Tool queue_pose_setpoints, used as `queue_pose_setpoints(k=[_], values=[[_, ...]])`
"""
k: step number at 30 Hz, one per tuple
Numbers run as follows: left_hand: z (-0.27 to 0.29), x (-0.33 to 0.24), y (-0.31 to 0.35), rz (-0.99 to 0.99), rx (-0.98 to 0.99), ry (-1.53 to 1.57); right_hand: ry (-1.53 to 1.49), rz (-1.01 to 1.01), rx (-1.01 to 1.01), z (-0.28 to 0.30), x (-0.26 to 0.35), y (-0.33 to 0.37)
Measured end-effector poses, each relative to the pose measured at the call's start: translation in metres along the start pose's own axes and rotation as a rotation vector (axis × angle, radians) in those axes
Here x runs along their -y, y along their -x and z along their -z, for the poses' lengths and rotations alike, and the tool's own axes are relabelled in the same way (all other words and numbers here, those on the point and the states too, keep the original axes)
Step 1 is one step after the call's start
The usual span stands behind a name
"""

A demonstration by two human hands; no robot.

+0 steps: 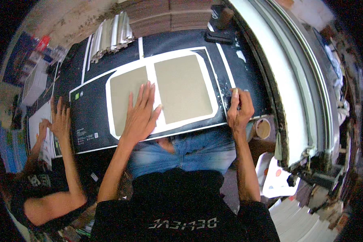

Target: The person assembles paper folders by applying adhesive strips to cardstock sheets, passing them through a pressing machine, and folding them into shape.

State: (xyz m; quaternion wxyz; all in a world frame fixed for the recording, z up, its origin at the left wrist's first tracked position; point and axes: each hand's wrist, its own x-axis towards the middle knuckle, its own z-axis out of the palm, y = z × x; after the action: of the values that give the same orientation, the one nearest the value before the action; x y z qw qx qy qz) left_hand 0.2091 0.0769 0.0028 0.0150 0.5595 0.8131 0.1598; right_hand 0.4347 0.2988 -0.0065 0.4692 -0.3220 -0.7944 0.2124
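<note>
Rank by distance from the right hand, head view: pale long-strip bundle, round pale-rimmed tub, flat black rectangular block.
1. Round pale-rimmed tub: right of the right hand.
2. Flat black rectangular block: ahead, slightly left.
3. Pale long-strip bundle: far left.

Beyond the far edge of the black table (169, 42) stretches a brown, seamed surface (161, 18), wall or floor unclear. Along the table's right side runs a long machine with a bright white bed (284, 68) and grey metal rails (306, 68). Left of the table, a white box (34, 82) stands among dim clutter; pale stacked sheets (302, 222) lie low at its near right.
</note>
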Motion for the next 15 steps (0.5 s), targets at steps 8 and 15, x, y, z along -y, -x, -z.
queue_pose_setpoints(k=[8,15], values=[[0.0,0.0,0.0,0.062,0.103,0.001,-0.534,-1.059,0.325,0.043,0.08,0.05],[0.004,0.002,0.001,0.046,0.144,-0.008,-0.664,-1.216,0.323,0.029,0.098,0.054]])
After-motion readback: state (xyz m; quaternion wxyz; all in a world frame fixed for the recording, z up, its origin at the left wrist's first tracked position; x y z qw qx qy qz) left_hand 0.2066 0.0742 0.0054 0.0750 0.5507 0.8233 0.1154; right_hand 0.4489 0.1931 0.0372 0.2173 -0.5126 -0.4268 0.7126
